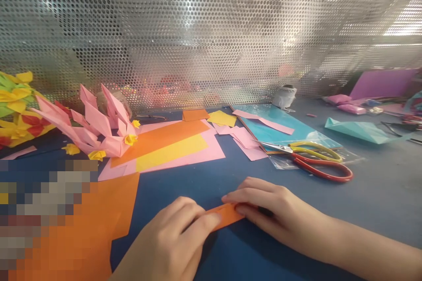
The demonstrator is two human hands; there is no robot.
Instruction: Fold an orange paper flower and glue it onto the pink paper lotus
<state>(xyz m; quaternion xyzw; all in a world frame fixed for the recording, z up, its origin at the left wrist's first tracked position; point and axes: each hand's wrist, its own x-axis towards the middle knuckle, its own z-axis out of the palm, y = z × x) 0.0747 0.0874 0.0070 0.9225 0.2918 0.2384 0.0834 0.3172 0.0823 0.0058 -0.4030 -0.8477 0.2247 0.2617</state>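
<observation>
A narrow folded strip of orange paper lies low over the blue tabletop, held between both hands. My left hand pinches its left end, thumb on top. At the right end my right hand is closed on the paper, with thumb and fingertips pressed together. The hands hide both ends of the strip. Large orange sheets lie left of my left hand. Beyond the hands, scissors with one yellow and one red handle rest on a plastic-wrapped blue paper pack.
Pink folded-paper flower stands back left, beside yellow and green paper flowers. Pink sheets and yellow paper lie behind the hands. A teal folded paper sits right. A perforated metal panel closes off the back.
</observation>
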